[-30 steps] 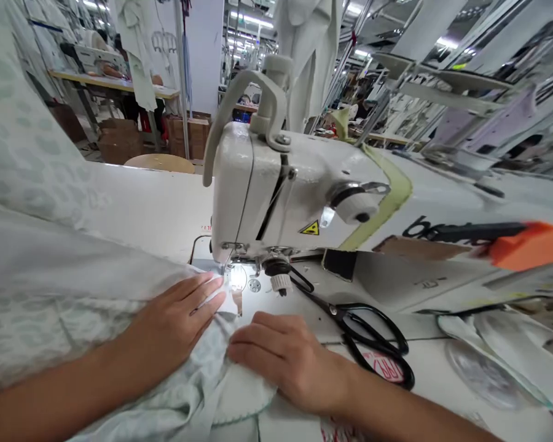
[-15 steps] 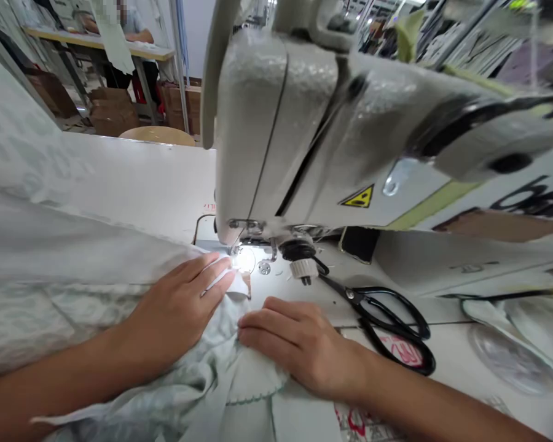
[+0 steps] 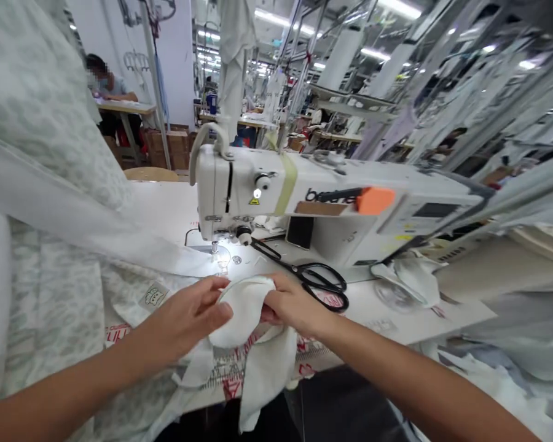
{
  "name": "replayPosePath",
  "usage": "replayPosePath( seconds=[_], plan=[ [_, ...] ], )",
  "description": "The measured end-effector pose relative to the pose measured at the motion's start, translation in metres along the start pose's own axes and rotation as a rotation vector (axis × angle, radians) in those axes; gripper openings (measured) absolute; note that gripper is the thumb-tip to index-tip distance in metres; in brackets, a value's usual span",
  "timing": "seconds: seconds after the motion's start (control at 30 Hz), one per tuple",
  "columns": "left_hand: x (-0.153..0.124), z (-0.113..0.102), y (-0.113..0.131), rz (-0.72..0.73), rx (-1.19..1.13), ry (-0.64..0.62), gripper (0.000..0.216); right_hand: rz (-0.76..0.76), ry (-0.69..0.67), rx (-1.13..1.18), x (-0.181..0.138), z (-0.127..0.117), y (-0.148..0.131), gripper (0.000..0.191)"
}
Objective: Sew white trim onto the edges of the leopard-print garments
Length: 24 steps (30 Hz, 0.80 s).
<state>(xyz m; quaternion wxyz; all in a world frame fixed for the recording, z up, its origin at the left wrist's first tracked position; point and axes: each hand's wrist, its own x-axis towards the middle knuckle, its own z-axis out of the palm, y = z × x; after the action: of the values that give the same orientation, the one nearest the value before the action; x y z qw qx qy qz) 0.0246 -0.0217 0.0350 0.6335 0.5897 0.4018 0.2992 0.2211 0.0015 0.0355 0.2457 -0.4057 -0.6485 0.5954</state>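
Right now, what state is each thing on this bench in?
left hand, closed on the white cloth piece.
right hand, gripping the same cloth's other side.
white cloth piece, bunched between the hands, tail hanging down.
scissors, lying flat, blades shut.
sewing machine, its needle lamp lit.
patterned fabric, spread out left of the machine.

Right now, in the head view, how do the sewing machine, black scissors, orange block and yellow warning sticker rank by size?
1. Sewing machine, by far the largest.
2. Black scissors.
3. Orange block on the machine.
4. Yellow warning sticker, the smallest.
The scissors lie nearer the camera, but the order holds.
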Motion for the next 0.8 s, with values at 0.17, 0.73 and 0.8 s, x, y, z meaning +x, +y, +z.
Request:
replayPosePath(
  seconds=[0.17,0.73,0.8],
  plan=[
    [-0.016,0.014,0.005,-0.176,-0.326,0.253,0.037,-0.134,0.029,-0.061,-0.019,0.002,-0.006,0.028],
    [-0.036,0.020,0.039,-0.084,-0.679,0.508,0.024,-0.455,0.356,-0.424,-0.018,0.067,-0.011,0.019],
    [-0.036,0.017,0.037,-0.073,-0.661,0.509,0.023,-0.375,0.329,-0.336,-0.015,0.063,-0.011,0.023]
  ],
)
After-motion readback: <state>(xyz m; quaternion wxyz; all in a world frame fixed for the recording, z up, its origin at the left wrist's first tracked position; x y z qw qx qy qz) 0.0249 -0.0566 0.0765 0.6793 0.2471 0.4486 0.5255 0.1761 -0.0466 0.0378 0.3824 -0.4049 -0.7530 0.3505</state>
